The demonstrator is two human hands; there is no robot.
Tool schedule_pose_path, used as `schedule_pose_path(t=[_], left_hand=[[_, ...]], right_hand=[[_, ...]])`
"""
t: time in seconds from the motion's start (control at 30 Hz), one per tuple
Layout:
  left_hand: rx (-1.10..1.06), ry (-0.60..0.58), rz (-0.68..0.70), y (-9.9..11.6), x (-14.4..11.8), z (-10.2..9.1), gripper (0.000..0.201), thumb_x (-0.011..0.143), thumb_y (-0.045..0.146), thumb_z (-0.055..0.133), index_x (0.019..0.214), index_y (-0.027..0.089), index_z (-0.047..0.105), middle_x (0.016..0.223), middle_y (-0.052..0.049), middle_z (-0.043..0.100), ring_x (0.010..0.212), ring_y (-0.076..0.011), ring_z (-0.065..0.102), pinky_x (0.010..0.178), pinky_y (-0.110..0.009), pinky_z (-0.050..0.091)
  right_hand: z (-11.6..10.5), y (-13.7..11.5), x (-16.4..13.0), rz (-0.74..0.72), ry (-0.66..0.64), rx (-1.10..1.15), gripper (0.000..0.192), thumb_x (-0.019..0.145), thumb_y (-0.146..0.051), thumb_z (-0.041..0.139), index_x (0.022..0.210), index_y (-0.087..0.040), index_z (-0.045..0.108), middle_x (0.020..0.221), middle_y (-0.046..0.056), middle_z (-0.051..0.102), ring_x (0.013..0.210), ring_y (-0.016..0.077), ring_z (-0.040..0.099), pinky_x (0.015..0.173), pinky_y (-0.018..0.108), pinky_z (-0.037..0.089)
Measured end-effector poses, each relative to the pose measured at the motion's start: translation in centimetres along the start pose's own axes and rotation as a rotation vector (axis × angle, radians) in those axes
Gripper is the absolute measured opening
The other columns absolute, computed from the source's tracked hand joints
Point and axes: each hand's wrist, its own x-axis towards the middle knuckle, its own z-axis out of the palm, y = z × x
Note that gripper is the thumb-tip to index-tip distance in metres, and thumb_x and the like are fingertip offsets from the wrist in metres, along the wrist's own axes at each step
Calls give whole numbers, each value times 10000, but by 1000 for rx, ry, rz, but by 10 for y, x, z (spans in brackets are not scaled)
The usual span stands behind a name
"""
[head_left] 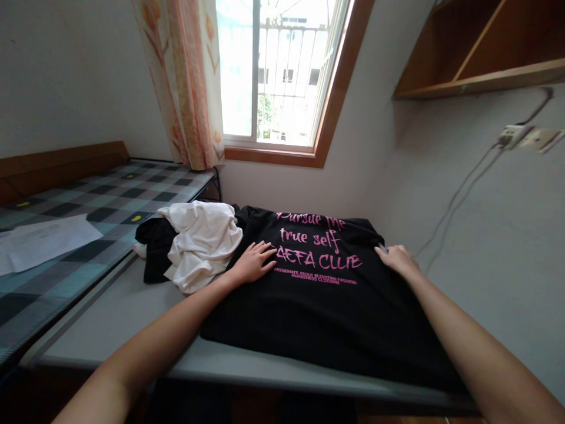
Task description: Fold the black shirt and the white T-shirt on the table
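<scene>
- A black T-shirt [318, 294] with pink lettering lies spread on a grey table [119, 318].
- Left hand [255, 262] rests flat, fingers open, on it; right hand [397, 259] presses its far edge, gripping nothing.
- A crumpled white garment [200, 241] sits just beside the left hand.

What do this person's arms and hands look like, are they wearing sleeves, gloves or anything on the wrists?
Both arms are bare along all that shows, with no sleeves in view. The left hand and right hand wear no gloves, and no watch, bracelet or ring can be made out. The fingers are slim, with short, unpainted-looking nails.
</scene>
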Motion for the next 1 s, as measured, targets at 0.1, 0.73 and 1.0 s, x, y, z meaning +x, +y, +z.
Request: schedule_pose_path(t=[0.1, 0.73, 1.0], left_hand=[[-6, 0, -1, 1, 0, -1, 510, 975, 506, 417, 1400, 246, 525, 1528, -82, 428, 1440, -277, 331, 1191, -490, 223], [52, -52, -8, -1, -4, 6, 706, 909, 701, 371, 1501, 317, 377, 1591, -76, 313, 1479, -366, 193, 1169, -601, 156], [50, -73, -24, 4, -6, 5, 699, 912, 685, 379, 1501, 309, 375, 1605, -73, 282, 1487, -374, 146, 1167, -617, 138]], right_hand=[[-14, -10, -17, 101, 10, -40, 553, 845, -544, 449, 1146, -152, 697, 1179, 237, 610, 1010, 387, 611, 787, 523, 509], [1, -34, -108, -425, -201, 62, 707, 931, -644, 267, 1514, -259, 378, 1576, 85, 348, 1455, 298, 296, 1152, 513, 307], [-7, -26, -123, -403, -262, 75, 752, 930, -657, 270, 1534, -216, 342, 1603, 93, 267, 1478, 290, 221, 1191, 505, 231]])
